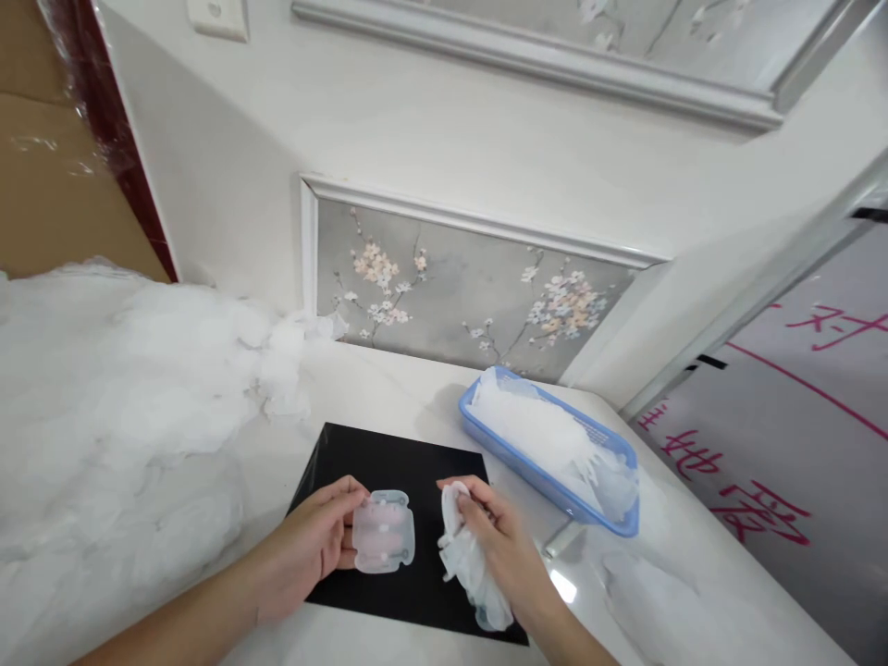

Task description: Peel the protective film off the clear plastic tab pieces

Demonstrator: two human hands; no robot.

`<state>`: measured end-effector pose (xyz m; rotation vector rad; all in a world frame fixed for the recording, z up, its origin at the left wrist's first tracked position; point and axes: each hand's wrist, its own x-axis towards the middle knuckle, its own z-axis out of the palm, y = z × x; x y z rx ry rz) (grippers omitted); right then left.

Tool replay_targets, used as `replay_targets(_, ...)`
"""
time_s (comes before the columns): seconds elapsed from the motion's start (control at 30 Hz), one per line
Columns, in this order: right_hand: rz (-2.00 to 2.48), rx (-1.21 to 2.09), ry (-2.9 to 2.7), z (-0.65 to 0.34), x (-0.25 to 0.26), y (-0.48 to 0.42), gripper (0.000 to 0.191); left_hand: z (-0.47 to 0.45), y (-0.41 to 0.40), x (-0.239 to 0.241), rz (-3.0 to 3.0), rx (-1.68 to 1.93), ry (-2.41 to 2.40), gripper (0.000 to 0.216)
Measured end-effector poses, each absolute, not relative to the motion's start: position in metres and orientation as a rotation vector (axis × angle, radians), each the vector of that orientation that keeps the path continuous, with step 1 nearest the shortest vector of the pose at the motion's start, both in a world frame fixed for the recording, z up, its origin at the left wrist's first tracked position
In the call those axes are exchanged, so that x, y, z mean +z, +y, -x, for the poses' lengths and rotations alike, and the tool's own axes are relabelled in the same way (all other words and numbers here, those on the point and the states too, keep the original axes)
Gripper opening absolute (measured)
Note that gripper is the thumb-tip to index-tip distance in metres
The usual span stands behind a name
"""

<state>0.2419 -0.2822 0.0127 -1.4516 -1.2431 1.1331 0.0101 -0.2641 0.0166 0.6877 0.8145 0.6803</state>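
left hand (315,532) grip: thumb and fingers pinching translucent piece (385,532) by left edge, over black mat (399,455) | right hand (505,536) grip: curled round translucent bunch (468,566) | piece left of bunch, apart, long axis roughly fore-aft; left hand nearer | blue basket (537,478) beyond right hand

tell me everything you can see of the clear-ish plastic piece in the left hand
The translucent piece is thin, milky white and roughly square, with rounded corners and notches along its right side. It looks like soft plastic or silicone. Small round marks show near the right corners, with pale spots down the middle; pinkish fingers show through it. The left hand pinches its left edge, holding its broad face toward the camera, in front of the black board.
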Motion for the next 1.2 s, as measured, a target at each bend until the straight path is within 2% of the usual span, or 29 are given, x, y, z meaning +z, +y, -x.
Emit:
replay_targets(0.13, 1.509, 0.821, -1.632, -0.249, 0.009, -0.287, 0.034, -0.010, -0.264, 0.020, -0.660, 0.684, 0.786, 0.028)
replay_targets(0.3, 1.384, 0.311, -2.188, -0.243, 0.005, -0.289, 0.059, -0.009, -0.264, 0.017, -0.634, 0.670, 0.770, 0.034)
replay_targets(0.43, 1.222, -0.152, -2.486, -0.234, 0.006, -0.289, 0.053, -0.009, -0.263, 0.017, -0.637, 0.665, 0.752, 0.034)
replay_targets(0.73, 1.123, -0.307, -2.510, -0.233, 0.008, -0.290, 0.034, -0.007, -0.265, 0.018, -0.614, 0.666, 0.679, 0.031)
replay_targets(0.87, 1.094, -0.333, -2.508, -0.233, 0.009, -0.290, 0.032, -0.008, -0.266, 0.016, -0.615, 0.669, 0.675, 0.032)
replay_targets(0.97, 1.066, -0.282, -2.483, -0.232, 0.010, -0.291, 0.034, -0.011, -0.267, 0.016, -0.639, 0.653, 0.690, 0.036)
replay_targets(1.03, 1.117, -0.077, -2.391, -0.231, 0.011, -0.293, 0.033, -0.008, -0.265, 0.022, -0.748, 0.622, 0.717, 0.041)
replay_targets(1.1, 1.283, 0.370, -2.150, -0.229, 0.014, -0.294, 0.033, 0.003, -0.262, 0.029, -1.033, 0.590, 0.835, 0.041)
replay_targets(1.2, 1.472, 1.156, -1.557, -0.231, 0.018, -0.292, 0.046, 0.041, -0.253, 0.034, -1.685, 0.570, 1.257, 0.036)
